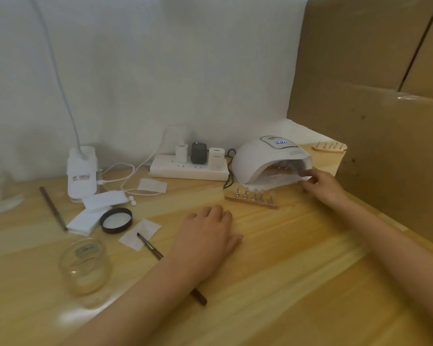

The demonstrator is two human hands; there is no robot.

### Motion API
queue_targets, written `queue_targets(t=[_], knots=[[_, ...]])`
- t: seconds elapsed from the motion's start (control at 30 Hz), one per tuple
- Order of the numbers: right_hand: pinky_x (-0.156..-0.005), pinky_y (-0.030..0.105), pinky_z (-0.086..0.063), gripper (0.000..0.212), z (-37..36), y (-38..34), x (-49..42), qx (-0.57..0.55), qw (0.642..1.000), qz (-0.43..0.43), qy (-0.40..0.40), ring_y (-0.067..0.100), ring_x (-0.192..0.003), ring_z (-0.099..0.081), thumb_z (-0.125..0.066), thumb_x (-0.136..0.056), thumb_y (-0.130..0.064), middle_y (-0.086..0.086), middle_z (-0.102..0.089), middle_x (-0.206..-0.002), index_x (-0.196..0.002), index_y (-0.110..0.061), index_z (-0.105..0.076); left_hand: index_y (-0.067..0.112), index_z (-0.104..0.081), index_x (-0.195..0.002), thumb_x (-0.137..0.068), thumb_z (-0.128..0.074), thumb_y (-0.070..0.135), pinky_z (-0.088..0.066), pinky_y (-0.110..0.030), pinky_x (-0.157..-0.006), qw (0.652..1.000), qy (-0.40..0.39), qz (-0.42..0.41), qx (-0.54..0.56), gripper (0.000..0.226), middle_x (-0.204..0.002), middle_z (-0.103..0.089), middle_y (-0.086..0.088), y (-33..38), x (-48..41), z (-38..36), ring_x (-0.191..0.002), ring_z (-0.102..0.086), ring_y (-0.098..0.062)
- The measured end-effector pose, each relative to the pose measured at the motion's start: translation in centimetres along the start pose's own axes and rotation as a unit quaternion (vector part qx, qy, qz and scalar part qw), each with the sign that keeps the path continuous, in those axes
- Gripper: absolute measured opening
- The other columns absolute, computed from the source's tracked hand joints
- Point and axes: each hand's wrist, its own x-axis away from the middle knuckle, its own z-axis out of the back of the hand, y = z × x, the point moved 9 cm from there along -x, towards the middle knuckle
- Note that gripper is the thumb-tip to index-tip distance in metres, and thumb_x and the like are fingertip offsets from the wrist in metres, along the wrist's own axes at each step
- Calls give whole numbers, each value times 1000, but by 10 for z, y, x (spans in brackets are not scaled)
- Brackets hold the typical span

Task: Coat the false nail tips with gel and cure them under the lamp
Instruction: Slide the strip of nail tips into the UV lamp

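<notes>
Head view: the left hand [205, 236] lies palm down on the wooden table [298, 270], fingers straight and close together, holding nothing. Its forearm crosses a brown-handled brush [149, 247], whose bristle end rests on a white pad [139, 233] and whose far end shows below the arm. The right hand [323, 187] is at the right edge of the mouth of the white curing lamp [265, 158]. Its fingertips [308, 178] are at the lamp's rim, but blur prevents telling whether they pinch anything or merely touch it. The lamp's display is lit. Inside the lamp a wooden strip of nail tips [281, 169] is partly visible. A second strip with five mounted tips [251, 199] lies on the table just in front of the lamp, apart from both hands. A third strip [329, 147] lies behind the lamp to the right, near the cardboard boxes [373, 96]. Left of the left hand stand an open glass jar [85, 265] and a black lid [116, 220], the lid beside a stack of white pads [93, 211]. A power strip [189, 169] with three plugged adapters sits against the wall, left of the lamp.
</notes>
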Motion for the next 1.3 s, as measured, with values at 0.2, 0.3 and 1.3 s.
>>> queue_targets(t=[0.2, 0.3, 1.3], knots=[[-91, 33, -42, 44, -15, -7, -33, 133, 988, -76, 6, 32, -123, -56, -52, -99, -31, 11, -58, -139, -143, -25, -49, 23, -36, -144, -101, -28, 56, -35, -35, -102, 1000, 18, 8, 17, 54, -147, -37, 2, -2, -1, 0, -133, -39, -19], [-80, 35, -44, 29, -13, -15, -34, 127, 990, -44, 40, 34, -111, -60, -54, -98, -27, 12, -66, -122, -126, -22, -62, 23, -37, -143, -101, -28, 56, -35, -35, -102, 1000, 21, 9, 20, 54, -147, -36, 1, -4, -2, -1, -133, -39, -20], [-48, 26, -27, 27, -6, -5, 21, -106, 985, -136, -15, 14, -49, -41, -64, -96, -28, 5, -55, -65, -74, -12, -57, 21, -40, -140, -102, -28, 54, -34, -38, -100, 1000, 21, 6, 19, 52, -144, -39, 0, -4, -1, -1, -129, -42, -20]])
